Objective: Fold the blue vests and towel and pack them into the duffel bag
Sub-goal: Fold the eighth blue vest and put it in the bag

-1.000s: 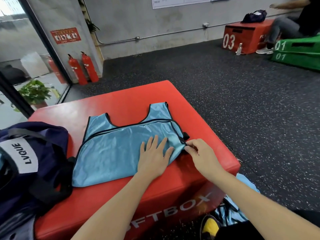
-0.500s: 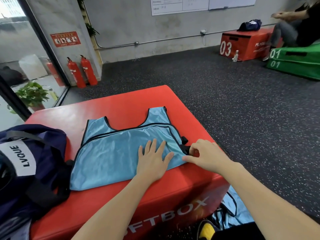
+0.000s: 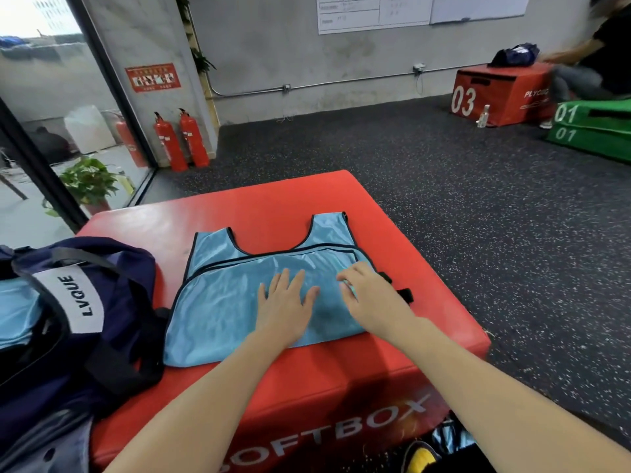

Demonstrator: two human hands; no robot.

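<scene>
A light blue vest (image 3: 222, 302) with black trim lies flat on the red soft box (image 3: 273, 199), its bottom part folded up over the chest. My left hand (image 3: 285, 307) presses flat on the vest's middle with fingers spread. My right hand (image 3: 370, 295) rests on the vest's right side, fingers curled down on the cloth near the black side strap (image 3: 404, 294). The navy duffel bag (image 3: 112, 302) with a white LVQUE label sits at the box's left end, light blue cloth (image 3: 15, 315) showing inside it. More blue cloth (image 3: 450, 438) lies on the floor by the box's front.
Dark rubber floor surrounds the box. Two red fire extinguishers (image 3: 181, 138) stand by the wall. A red box marked 03 (image 3: 495, 93) and a green box marked 01 (image 3: 594, 128) are at the far right, with a person sitting there. A yellow shoe tip (image 3: 420, 455) is at the bottom.
My right hand has left the vest's right edge by the strap and moved left onto the cloth. My left hand stays pressed on the vest.
</scene>
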